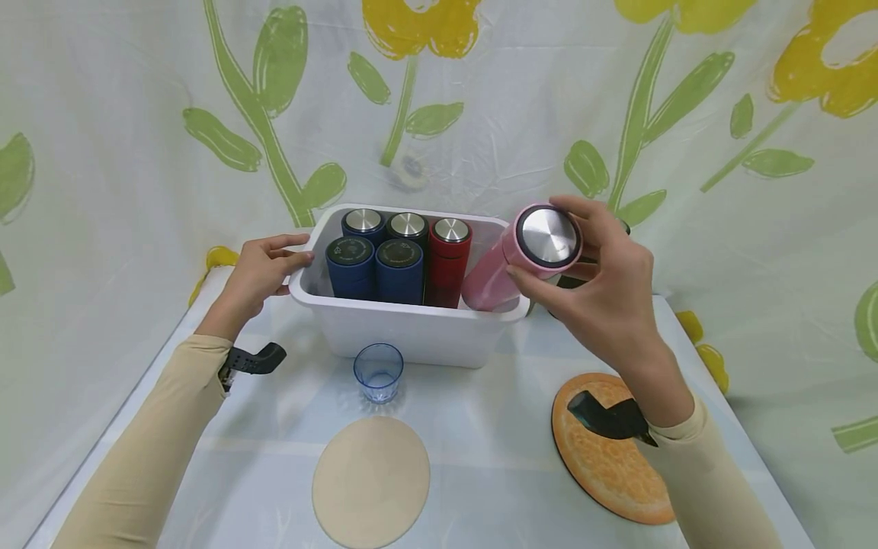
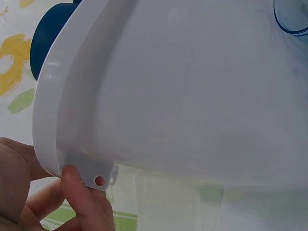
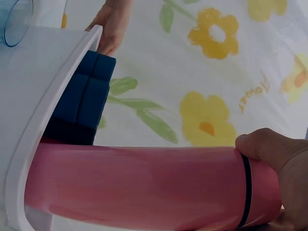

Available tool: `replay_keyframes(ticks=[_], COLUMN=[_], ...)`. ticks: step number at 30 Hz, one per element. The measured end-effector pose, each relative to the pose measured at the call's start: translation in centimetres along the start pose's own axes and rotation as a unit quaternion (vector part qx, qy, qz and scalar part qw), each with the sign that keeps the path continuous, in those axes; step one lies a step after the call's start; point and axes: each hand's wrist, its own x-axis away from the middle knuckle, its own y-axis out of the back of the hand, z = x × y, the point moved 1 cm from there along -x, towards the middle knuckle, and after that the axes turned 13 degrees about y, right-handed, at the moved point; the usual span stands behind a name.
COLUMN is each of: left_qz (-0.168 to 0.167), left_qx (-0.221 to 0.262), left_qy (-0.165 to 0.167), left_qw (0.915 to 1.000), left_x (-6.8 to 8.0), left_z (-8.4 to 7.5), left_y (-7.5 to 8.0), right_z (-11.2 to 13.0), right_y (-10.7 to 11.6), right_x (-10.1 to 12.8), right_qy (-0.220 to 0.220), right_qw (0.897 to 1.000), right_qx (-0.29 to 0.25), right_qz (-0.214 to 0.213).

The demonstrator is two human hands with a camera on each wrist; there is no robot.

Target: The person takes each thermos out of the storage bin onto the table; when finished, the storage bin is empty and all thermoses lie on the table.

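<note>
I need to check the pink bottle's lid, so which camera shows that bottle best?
The head view: the pink bottle leans tilted in the white bin, its steel lid top facing the camera, gripped near the lid by the right hand. The right wrist view shows only its side. The left wrist view shows none of it.

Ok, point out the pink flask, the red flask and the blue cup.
pink flask (image 1: 487,282), head view, on its pink body.
red flask (image 1: 450,229), head view, on its steel lid.
blue cup (image 1: 378,372), head view, on its clear wall.

I saw a matt pink flask (image 1: 490,278) with a brushed-metal cap (image 1: 547,235) in my right hand (image 1: 604,293); the glossy white plastic bin (image 1: 405,324) lay under it.
</note>
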Motion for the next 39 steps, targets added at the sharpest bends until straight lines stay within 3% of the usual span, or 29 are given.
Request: replay_keyframes(ticks=[19,31,39], left_qz=[0.001,0.001,0.002], left_qx=[-0.001,-0.002,0.003], left_qy=[-0.001,0.001,0.002], left_qw=[1.0,1.0,1.0], left_x=[-0.4,-0.5,-0.5], left_z=[0.1,0.1,0.2], left_y=[0.0,0.0,0.0], right_z=[2.2,1.5,1.0], right_y=[2.4,4.3,5.4], right_x=[0.7,2.2,3.0], right_qy=[0.028,0.025,0.012], right_qw=[0.993,0.971,0.963], right_qx=[-0.028,-0.105,-0.102], right_qz=[-0.115,-0.214,-0.248])
